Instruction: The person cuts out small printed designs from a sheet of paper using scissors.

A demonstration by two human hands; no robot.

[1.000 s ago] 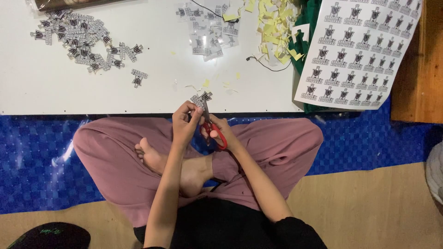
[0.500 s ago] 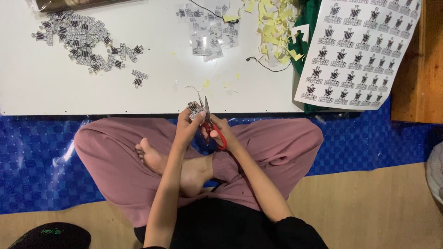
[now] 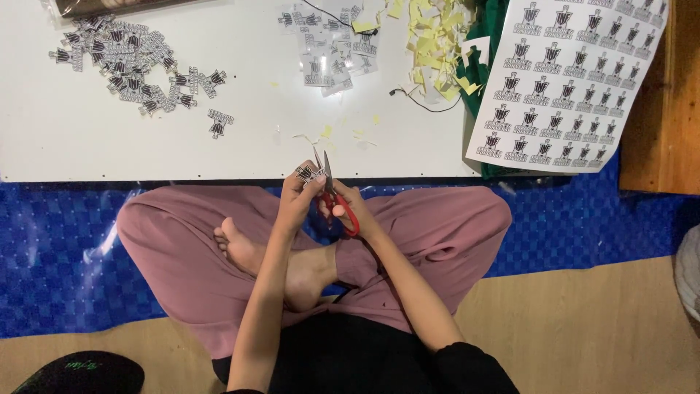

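Observation:
I sit cross-legged on a blue mat in front of a low white table [image 3: 219, 157]. My left hand [image 3: 300, 195] pinches a small black-and-white printed sticker piece [image 3: 306, 173] just over the table's near edge. My right hand [image 3: 350, 208] grips red-handled scissors [image 3: 337, 195], with the blades pointing up and away from me, against the sticker piece. Both hands are close together above my lap.
A pile of cut stickers [image 3: 131, 69] lies at the table's far left. Clear-backed pieces [image 3: 328, 51] and yellow paper scraps [image 3: 430, 44] lie in the middle. A printed sticker sheet [image 3: 561, 80] lies on the right over green cloth. A black slipper [image 3: 80, 373] lies at the lower left.
The sticker piece and scissors have shifted slightly in my hands; the blades now point more upright. The things on the table have not moved.

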